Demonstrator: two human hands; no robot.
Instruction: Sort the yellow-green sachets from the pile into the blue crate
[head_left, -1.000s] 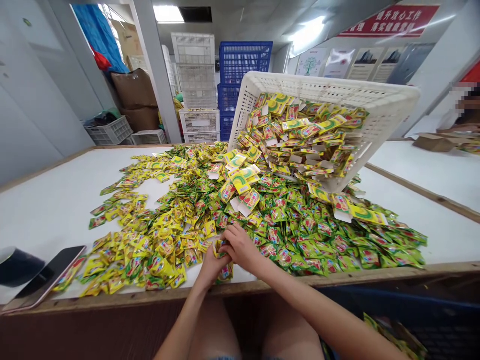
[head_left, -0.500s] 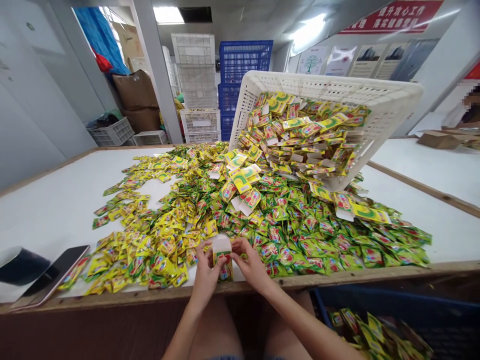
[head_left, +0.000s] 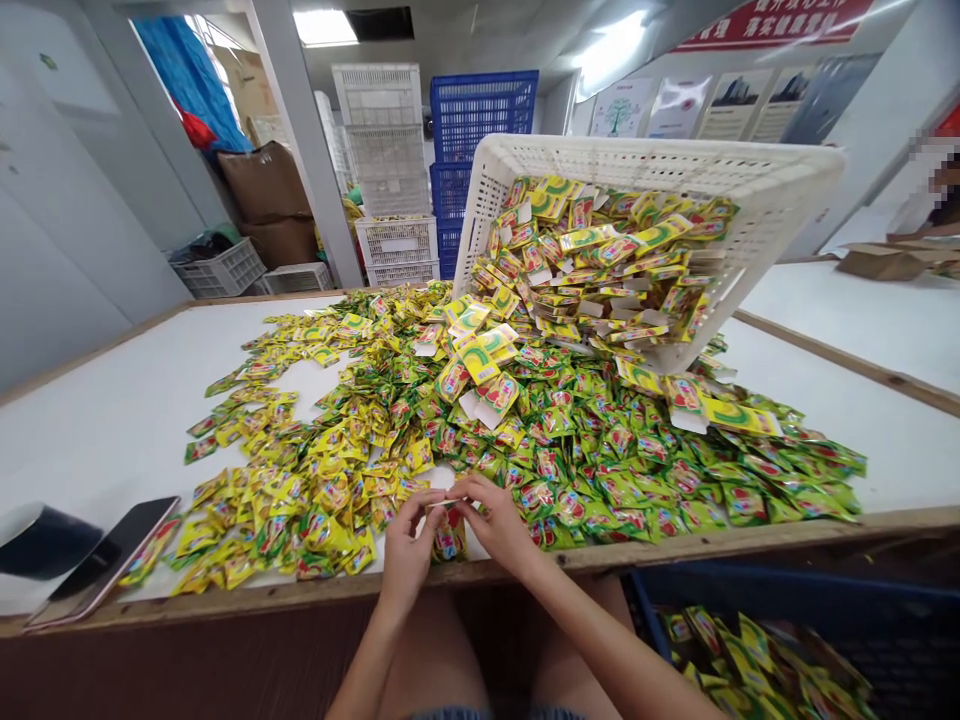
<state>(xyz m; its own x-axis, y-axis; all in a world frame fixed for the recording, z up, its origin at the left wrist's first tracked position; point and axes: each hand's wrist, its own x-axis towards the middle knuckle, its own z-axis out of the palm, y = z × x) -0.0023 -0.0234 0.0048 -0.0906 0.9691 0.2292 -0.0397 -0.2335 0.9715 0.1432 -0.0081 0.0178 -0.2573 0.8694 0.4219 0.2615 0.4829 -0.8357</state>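
Observation:
At the near table edge, my left hand (head_left: 409,540) and my right hand (head_left: 491,522) pinch a small paper carton (head_left: 448,503) between them. The carton is seen nearly edge-on, as a thin pale strip between the fingertips; most of it is hidden. Just below it is a red, green and yellow printed piece (head_left: 450,537); I cannot tell if it is a separate packet. Yellow sachets (head_left: 330,490) lie heaped to the left of my hands, and green sachets (head_left: 622,480) to the right. Several printed cartons with white flaps (head_left: 480,370) rest on the heap ahead.
A white basket (head_left: 660,155) lies tipped toward me, spilling cartons. A phone (head_left: 112,560) and a dark cup (head_left: 45,540) are at the left. Below the table edge at right, a blue crate (head_left: 892,620) holds filled-looking cartons or sachets. Stacked crates (head_left: 480,120) stand behind.
The carton has tilted from showing its printed front and raised white flap to nearly edge-on. My right fingers have moved left over its top, closer to my left hand.

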